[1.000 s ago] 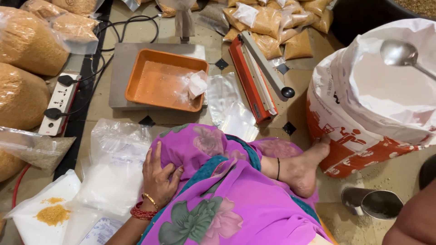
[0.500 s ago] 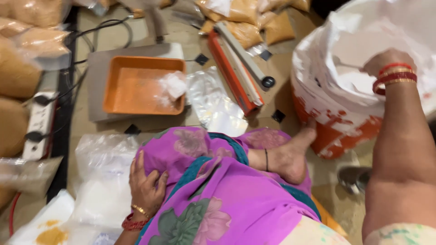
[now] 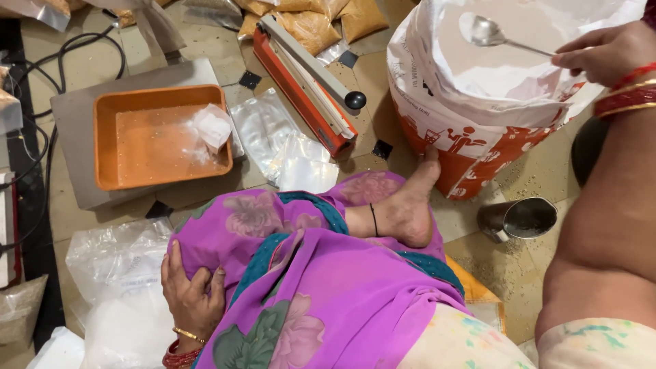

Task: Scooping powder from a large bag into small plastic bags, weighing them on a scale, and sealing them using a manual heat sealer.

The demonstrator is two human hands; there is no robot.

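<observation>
My right hand grips the handle of a metal spoon whose bowl hangs over the white powder inside a large open sack with orange print. My left hand rests flat on my knee, on pink cloth, holding nothing, next to a heap of clear plastic bags. An orange tray with a small clear pouch in it sits on a grey weighing scale in front of me.
An orange and grey heat sealer lies between the tray and the sack, with empty clear pouches beside it. A steel cup stands by my foot. Filled brown packets lie at the top; black cables run at left.
My right arm reached across to the sack and took hold of the spoon that lay in it. My left hand stayed on my knee. The view shifted right.
</observation>
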